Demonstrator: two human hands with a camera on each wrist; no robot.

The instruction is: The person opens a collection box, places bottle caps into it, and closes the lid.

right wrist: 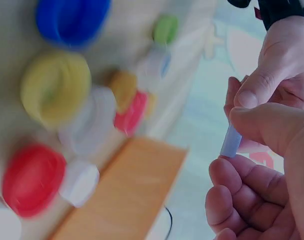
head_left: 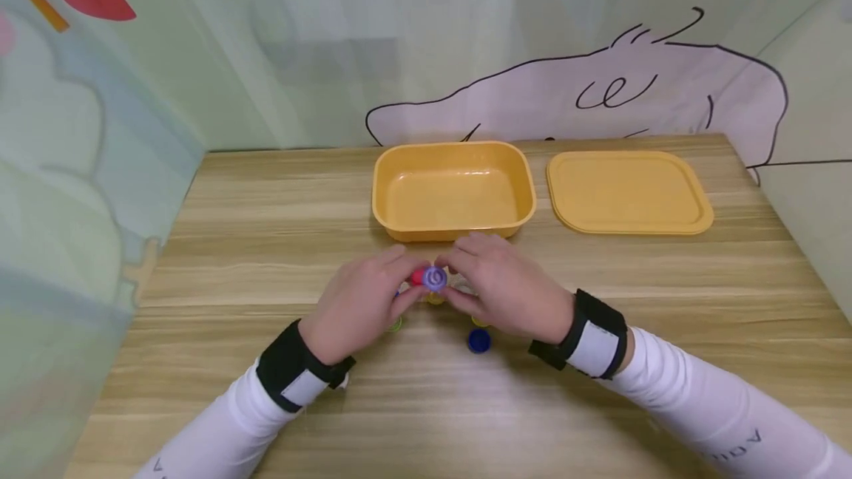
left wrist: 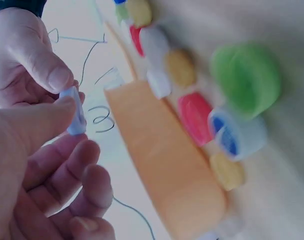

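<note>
Above the table, in front of the yellow box, a small lavender bottle cap (head_left: 435, 279) with a swirl mark is held up between both hands. My left hand (head_left: 359, 293) pinches it from the left with thumb and fingers. From the other side, the thumb and fingers of my right hand (head_left: 509, 287) grip the same cap. The left wrist view shows the cap (left wrist: 77, 117) edge-on, both thumbs against it. Something red (head_left: 417, 276) shows beside it in the head view; whether it is held or lies below, I cannot tell.
Several caps lie under the hands, among them a dark blue cap (head_left: 479, 341), a green cap (left wrist: 247, 80), a yellow cap (right wrist: 56, 90) and a red cap (right wrist: 34, 180). An open yellow box (head_left: 455, 230) stands behind them; its flat lid (head_left: 629, 191) lies to the right.
</note>
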